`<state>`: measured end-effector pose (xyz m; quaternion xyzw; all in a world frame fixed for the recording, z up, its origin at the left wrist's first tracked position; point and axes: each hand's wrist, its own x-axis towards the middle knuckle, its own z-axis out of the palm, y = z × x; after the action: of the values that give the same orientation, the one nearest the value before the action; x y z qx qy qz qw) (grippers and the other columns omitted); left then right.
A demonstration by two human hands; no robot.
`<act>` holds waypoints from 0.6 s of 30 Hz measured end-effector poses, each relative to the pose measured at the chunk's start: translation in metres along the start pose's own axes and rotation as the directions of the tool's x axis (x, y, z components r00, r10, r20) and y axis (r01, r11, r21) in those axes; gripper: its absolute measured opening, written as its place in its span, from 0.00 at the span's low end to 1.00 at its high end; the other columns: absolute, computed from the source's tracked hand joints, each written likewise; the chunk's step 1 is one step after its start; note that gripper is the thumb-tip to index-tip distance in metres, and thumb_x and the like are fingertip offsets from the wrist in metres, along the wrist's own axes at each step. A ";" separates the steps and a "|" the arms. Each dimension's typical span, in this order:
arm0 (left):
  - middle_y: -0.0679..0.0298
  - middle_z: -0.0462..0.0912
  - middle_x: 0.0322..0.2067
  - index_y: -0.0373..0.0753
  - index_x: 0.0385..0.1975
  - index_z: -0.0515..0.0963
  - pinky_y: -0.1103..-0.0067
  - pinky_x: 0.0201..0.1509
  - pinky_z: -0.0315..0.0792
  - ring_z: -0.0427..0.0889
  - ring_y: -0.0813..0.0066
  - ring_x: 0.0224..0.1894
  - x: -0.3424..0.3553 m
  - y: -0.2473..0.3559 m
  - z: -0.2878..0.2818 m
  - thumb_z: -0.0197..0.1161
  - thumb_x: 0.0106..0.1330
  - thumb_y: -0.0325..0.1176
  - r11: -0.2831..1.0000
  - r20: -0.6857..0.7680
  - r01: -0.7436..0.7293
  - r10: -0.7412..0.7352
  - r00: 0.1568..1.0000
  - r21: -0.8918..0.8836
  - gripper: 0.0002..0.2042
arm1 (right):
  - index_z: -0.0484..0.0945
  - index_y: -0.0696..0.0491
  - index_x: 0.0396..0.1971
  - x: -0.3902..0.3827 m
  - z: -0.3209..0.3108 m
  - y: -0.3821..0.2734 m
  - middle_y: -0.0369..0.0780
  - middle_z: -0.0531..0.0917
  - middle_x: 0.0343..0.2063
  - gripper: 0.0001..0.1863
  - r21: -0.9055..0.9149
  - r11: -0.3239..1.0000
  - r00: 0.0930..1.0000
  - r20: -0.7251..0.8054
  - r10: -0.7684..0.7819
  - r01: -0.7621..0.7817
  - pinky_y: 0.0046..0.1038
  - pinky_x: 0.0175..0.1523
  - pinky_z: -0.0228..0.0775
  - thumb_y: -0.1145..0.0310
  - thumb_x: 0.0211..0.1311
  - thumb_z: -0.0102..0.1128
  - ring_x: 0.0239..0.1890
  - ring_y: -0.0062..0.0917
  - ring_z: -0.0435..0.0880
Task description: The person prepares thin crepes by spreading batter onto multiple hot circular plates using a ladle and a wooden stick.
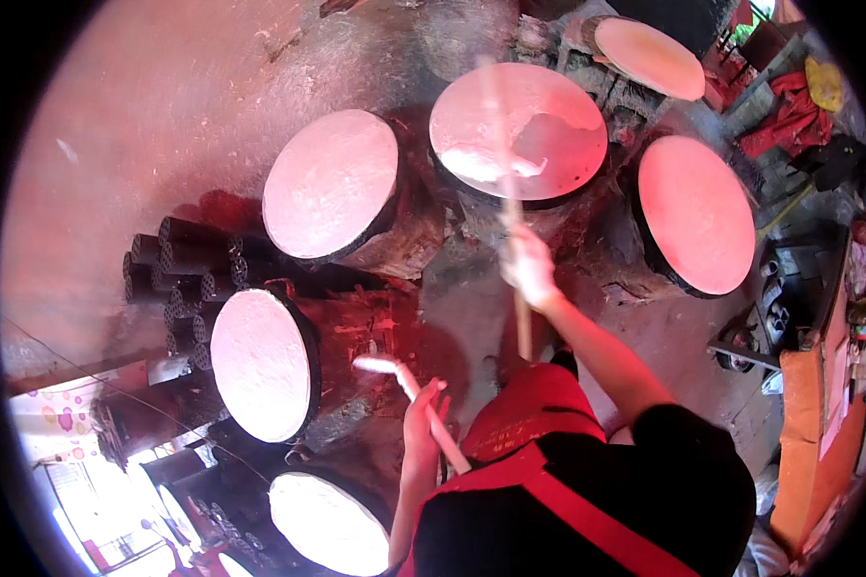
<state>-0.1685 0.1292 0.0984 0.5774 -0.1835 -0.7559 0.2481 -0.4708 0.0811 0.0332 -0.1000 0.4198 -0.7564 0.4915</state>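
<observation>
My right hand (529,264) is wrapped round a long wooden stick (522,332), which reaches up over the middle griddle (563,144). The stick's far part is blurred, so its tip shape is unclear. White batter (471,111) covers much of that griddle, with a wavy edge against a bare greyish patch on the right and a bright wet pool near the front. In my left hand (421,423) is a ladle (445,438), its bowl end white with batter, held low between the griddles and my red apron (539,409).
Round griddles topped with pale sheets stand on drum stoves around me: left (332,183), lower left (260,365), bottom (327,524), right (698,213). A round pale disc (649,58) lies at the back right. Dark coal briquettes (197,245) are stacked left; an orange panel (799,442) stands right.
</observation>
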 end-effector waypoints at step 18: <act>0.65 0.78 0.45 0.38 0.45 0.75 0.74 0.62 0.64 0.72 0.75 0.52 -0.018 -0.014 -0.022 0.61 0.61 0.34 0.994 0.035 -0.018 0.022 0.999 -0.111 0.13 | 0.61 0.30 0.63 -0.020 -0.005 -0.008 0.29 0.65 0.15 0.22 -0.188 0.981 0.959 -0.282 -0.016 -0.039 0.20 0.13 0.53 0.53 0.71 0.43 0.09 0.14 0.59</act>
<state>-0.1459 0.1515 0.0985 0.5473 -0.1517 -0.7726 0.2839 -0.4692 0.1016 0.0408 -0.0352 0.5570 -0.7162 0.4191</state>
